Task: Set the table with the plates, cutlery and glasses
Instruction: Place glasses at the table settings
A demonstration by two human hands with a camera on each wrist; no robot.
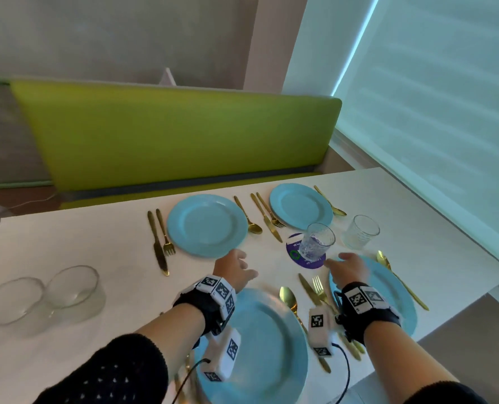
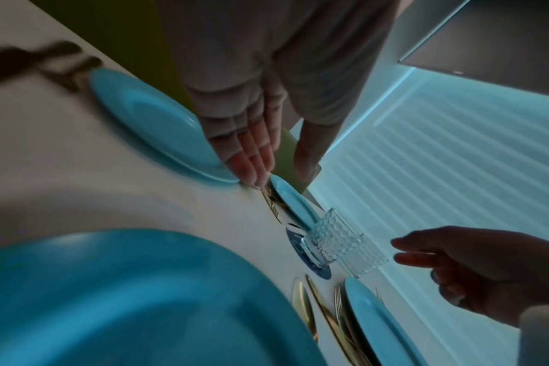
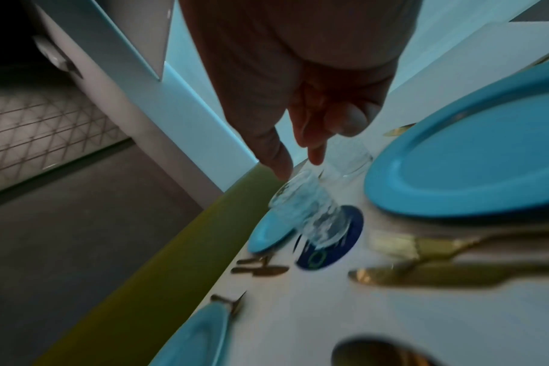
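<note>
— Well, left hand (image 1: 236,268)?
— Centre frame, over bare table (image 1: 96,243) between two blue plates; fingers straight, relaxed, holding nothing.
— And right hand (image 1: 348,268)?
— Right of centre, above near right plate (image 1: 388,287); fingers (image 3: 278,153) spread loosely, reaching toward glass (image 1: 315,243), just short of touching, gripping nothing.
— Glass?
— Upright on purple coaster (image 1: 293,252), centre right. Second glass (image 1: 360,232) further right. Two clear bowls (image 1: 41,293) at left edge, touching.
— Cutlery?
— Gold knife (image 1: 157,243) and fork (image 1: 165,234) left of far plate (image 1: 207,225), spoon (image 1: 249,215) right of it.
</note>
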